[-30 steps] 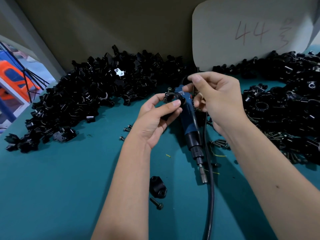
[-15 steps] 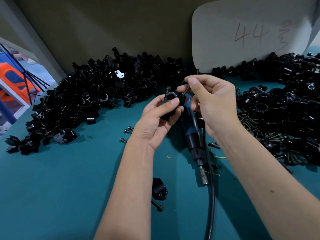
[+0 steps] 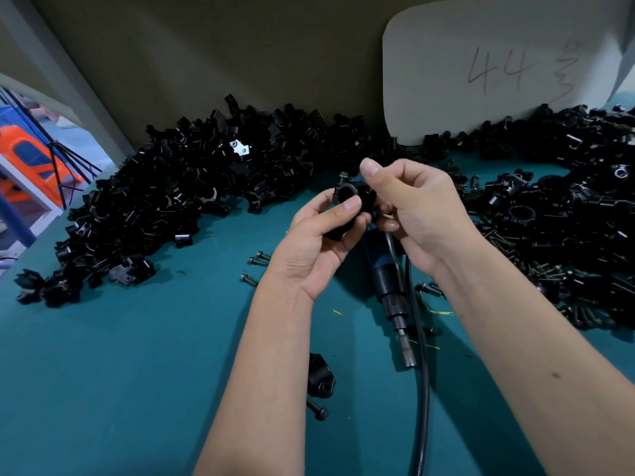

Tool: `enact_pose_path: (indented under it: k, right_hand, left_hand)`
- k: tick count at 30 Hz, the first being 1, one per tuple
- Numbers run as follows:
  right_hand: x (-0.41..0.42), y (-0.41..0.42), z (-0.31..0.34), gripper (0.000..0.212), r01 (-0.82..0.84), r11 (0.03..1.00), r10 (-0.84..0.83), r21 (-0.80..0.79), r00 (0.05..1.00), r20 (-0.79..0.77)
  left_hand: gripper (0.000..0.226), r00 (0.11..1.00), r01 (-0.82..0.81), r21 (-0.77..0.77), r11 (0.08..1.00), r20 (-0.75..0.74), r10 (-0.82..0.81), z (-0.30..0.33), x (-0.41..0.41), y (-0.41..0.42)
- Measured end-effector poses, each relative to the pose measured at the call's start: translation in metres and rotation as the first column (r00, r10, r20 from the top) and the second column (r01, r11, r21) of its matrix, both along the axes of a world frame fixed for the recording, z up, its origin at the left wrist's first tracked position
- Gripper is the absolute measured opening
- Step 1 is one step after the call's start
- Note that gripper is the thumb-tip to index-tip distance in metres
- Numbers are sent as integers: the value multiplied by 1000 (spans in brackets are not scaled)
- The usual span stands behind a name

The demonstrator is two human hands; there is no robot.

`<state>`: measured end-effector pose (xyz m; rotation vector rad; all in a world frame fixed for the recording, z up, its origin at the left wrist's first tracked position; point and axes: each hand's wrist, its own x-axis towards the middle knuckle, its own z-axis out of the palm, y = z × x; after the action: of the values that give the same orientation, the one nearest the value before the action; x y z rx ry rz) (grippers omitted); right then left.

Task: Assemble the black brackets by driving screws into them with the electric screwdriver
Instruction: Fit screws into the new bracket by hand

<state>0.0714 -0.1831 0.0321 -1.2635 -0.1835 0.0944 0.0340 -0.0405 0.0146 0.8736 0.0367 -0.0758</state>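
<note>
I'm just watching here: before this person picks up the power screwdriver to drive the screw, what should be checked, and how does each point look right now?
1. Bracket held firmly: ok, the left hand grips it.
2. Screw seated in the bracket's hole: cannot tell, the right hand covers that spot.
3. Electric screwdriver within reach: ok, it lies on the table under the hands.
4. Right hand free for the tool: not ok, its fingers are at the bracket.
5. Cable unsnagged: ok, it runs beside the tool.

Black brackets [image 3: 178,201], seemingly teal table [image 3: 120,372]
</note>
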Motion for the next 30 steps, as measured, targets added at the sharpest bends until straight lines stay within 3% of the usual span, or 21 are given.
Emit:
enact_pose_path:
  k: [6,9,12,16,19,23,26,30]
  right_hand:
    - [-3,-4,-1,18,-164,981,164,104,986,8]
    - [-6,2,0,14,-101,990,100,97,995,14]
    - [-7,8,-3,24,-26,994,26,106,1000,3]
    - [-6,5,-3,11,-136,979,135,151,991,15]
    - [-7,5,0,9,-117,984,116,131,993,15]
    - [-7,9,-1,28,-35,993,39,112,999,-26]
    - [-7,5,-2,10,-115,984,117,137,993,-10]
    - [-6,5,0,10,-132,982,134,132,991,-6]
  left_hand:
    - [9,1000,-19,-57,998,-13,19,3,1,-3]
    - [9,1000,-20,-20,1000,-3,20,3,-1,2]
    - [11,1000,1,44,999,16,-1,4,-2,4]
    - [11,999,-1,29,1000,49,0,4,-1,5]
    - [12,999,3,25,1000,46,-4,3,-1,7]
    - [25,998,14,77,997,60,-18,2,0,3]
    - [24,998,-5,43,999,66,2,3,1,2]
    - [27,998,-30,11,999,59,29,2,1,9]
